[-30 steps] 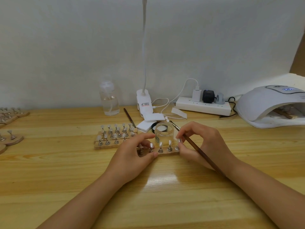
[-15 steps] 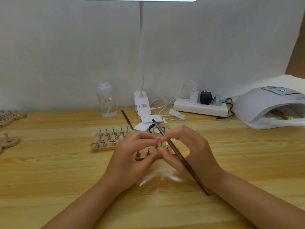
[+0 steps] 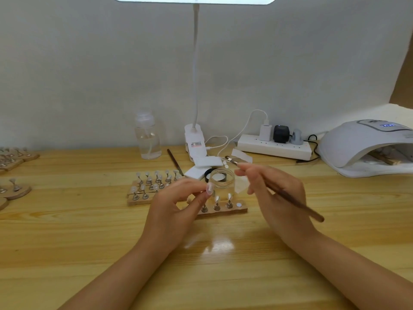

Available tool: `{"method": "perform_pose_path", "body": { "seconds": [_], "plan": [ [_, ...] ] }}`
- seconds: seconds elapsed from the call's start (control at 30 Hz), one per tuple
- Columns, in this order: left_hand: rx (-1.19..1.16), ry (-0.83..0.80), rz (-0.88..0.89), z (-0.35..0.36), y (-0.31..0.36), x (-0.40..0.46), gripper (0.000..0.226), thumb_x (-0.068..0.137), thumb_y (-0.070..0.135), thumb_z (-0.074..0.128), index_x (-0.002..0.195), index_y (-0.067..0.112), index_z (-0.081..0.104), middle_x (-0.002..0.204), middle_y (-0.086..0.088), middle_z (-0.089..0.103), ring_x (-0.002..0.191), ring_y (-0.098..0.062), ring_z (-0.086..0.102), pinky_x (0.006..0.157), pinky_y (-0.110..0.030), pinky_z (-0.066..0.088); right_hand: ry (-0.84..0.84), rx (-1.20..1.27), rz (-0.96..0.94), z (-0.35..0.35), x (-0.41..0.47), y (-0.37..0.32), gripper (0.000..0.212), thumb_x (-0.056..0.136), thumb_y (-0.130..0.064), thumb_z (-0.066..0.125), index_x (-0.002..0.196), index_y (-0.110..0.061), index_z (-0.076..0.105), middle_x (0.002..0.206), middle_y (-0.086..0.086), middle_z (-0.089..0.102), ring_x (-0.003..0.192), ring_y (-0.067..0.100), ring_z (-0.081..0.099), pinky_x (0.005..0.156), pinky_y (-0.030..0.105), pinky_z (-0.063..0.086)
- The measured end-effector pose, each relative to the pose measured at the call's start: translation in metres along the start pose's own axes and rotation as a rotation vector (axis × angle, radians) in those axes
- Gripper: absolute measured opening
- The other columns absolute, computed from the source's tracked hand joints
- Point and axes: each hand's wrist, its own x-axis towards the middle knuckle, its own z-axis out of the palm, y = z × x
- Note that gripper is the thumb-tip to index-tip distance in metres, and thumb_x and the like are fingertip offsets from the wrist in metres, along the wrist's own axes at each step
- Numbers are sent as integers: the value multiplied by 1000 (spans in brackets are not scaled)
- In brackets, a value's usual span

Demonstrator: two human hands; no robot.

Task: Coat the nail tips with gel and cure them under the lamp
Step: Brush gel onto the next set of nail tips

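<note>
Left hand: fingers pinched narrow on one nail tip on its stand, lifted clear of the wooden strip.

Right hand: fingers curled round the brush, bristle end beyond the fingertips, handle trailing back over the wrist; bristles apart from the held tip.

Gel jar: open, between the two sets of fingers, just behind the strip.

Strip: just below the left fingertips; three tips standing, one bare magnet spot at the end nearest the right fingers.

Second holder block: left of the left fingers, tips in rows, coated or not cannot be told.

Curing lamp: well right of the right fingers, display lit, something wooden inside, likely an earlier batch.

Table: more loaded holders at the far left edge.

Progress, as judged: midway; held tip awaiting gel, remaining strip tips and their curing still to do.
</note>
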Motion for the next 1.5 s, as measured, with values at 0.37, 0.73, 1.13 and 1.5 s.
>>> {"method": "perform_pose_path", "body": {
  "seconds": [0.37,0.73,1.13,1.5],
  "plan": [
    [26,24,-75,-1,-1,1,21,75,18,67,82,38,66,87,17,68,81,-1,60,72,-13,44,-78,-109,380,-10,48,9,16,88,-27,58,81,-19,70,51,-11,61,48,-2,55,50,8,44],
    [14,33,-44,-2,1,2,16,71,25,63,82,36,64,80,11,67,80,-3,60,73,-6,40,-299,-463,307,8,74,14,36,79,-45,66,57,-20,54,46,-6,58,48,3,58,55,20,44],
    [41,20,-66,-2,1,3,20,73,14,68,83,32,67,80,8,68,80,-5,60,73,-6,40,-306,-525,278,21,61,25,37,78,-49,65,61,-21,48,59,-7,52,58,9,50,54,23,38],
    [48,20,-97,-4,4,2,26,73,9,70,82,33,66,80,8,68,80,-7,59,71,-6,39,33,-326,336,4,70,22,40,76,-45,68,53,-21,47,48,-6,51,51,9,51,57,27,43]
  ]
}}
